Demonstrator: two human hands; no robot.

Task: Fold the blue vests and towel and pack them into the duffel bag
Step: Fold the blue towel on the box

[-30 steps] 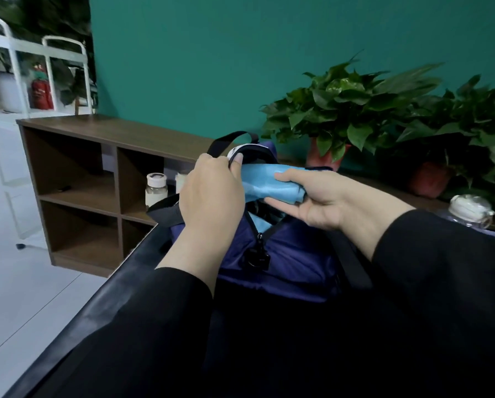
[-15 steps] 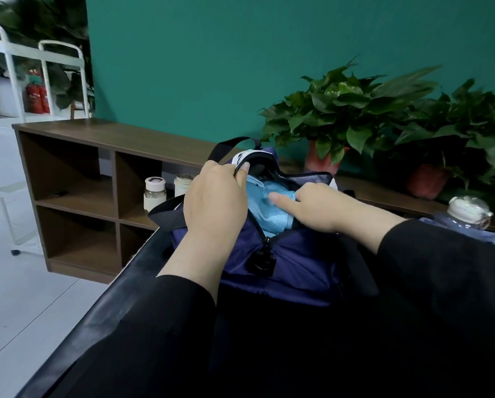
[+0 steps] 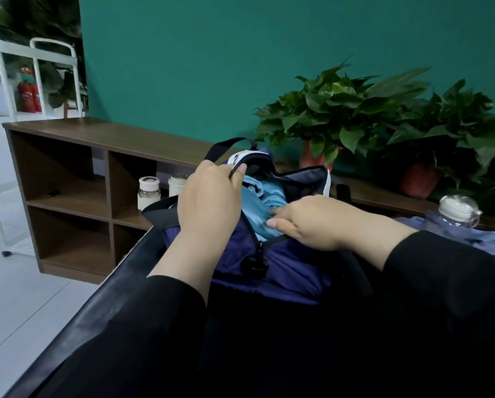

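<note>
Left hand [image 3: 209, 202] grips duffel bag [image 3: 283, 262] rim | right hand [image 3: 312, 222] — fingers flat — presses vest [image 3: 269, 202]

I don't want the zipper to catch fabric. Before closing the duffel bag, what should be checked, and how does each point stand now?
1. Duffel bag mouth held open by left hand: ok.
2. Light blue vest below the zipper line: not ok, it bulges out.
3. Right hand pressing the vest down: ok.
4. Zipper pull free of fabric: ok.
5. All items packed: cannot tell; bluish cloth lies at right.
</note>
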